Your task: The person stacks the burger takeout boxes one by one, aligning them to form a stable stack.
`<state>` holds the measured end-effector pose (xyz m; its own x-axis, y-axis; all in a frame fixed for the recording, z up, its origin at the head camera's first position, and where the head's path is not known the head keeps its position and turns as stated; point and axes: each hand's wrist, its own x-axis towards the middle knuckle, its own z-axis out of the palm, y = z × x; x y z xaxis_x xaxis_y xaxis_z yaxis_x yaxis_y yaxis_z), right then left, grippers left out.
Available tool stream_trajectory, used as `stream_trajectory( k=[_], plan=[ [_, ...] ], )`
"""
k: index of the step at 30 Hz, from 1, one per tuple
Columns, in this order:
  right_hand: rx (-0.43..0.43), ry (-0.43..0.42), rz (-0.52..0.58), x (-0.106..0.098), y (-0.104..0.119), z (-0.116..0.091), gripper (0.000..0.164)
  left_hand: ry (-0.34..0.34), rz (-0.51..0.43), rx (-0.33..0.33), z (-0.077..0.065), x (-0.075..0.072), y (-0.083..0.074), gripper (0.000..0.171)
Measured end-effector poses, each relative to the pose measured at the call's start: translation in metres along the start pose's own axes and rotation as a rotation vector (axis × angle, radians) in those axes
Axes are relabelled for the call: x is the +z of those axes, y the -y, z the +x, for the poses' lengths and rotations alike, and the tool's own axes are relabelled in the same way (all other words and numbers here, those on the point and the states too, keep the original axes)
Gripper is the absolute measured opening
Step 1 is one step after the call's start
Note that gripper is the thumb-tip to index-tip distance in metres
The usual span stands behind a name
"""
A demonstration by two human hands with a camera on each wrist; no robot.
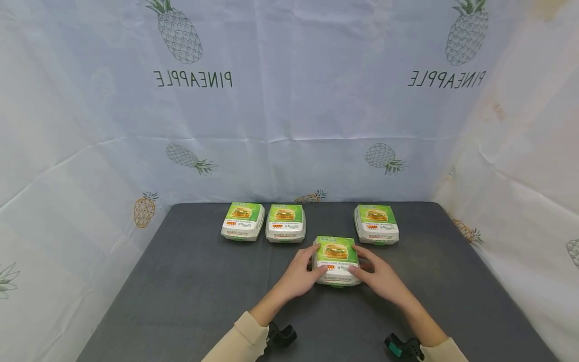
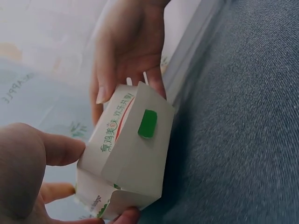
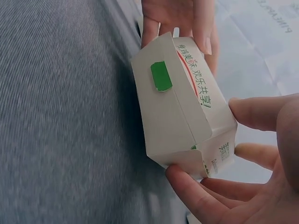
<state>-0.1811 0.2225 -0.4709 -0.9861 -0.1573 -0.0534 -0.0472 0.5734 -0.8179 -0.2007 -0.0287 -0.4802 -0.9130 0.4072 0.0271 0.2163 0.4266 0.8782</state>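
Observation:
A white and green burger box (image 1: 336,256) with a burger picture on its lid sits between both hands over the dark tabletop. My left hand (image 1: 298,275) grips its left side, thumb at the near lid edge and fingers spread around the side. From the opposite side my right hand (image 1: 385,281) holds it in the same way. In the left wrist view, the box's front (image 2: 145,144) shows a green tab, and its lid is closed. Fingers of the right hand curl beneath the lower edge of the box (image 3: 163,112) in the right wrist view.
Three matching burger boxes stand along the back of the dark table (image 1: 203,291): one at far left (image 1: 243,221), one beside it (image 1: 286,223), and one at right (image 1: 376,224). A pale pineapple-print curtain (image 1: 289,110) hangs behind the table and along its sides.

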Motion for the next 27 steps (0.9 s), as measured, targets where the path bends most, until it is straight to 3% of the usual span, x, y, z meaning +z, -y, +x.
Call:
stream_trajectory(
  k=[16,27],
  plan=[
    [-0.008,0.021,0.031,0.022,0.027,0.0,0.071,-0.037,0.003,-0.011,-0.025,-0.028,0.007,0.064],
    [-0.047,0.056,0.045,0.034,0.028,-0.005,0.07,-0.005,0.0,-0.019,-0.043,-0.036,0.014,0.067]
  ],
)
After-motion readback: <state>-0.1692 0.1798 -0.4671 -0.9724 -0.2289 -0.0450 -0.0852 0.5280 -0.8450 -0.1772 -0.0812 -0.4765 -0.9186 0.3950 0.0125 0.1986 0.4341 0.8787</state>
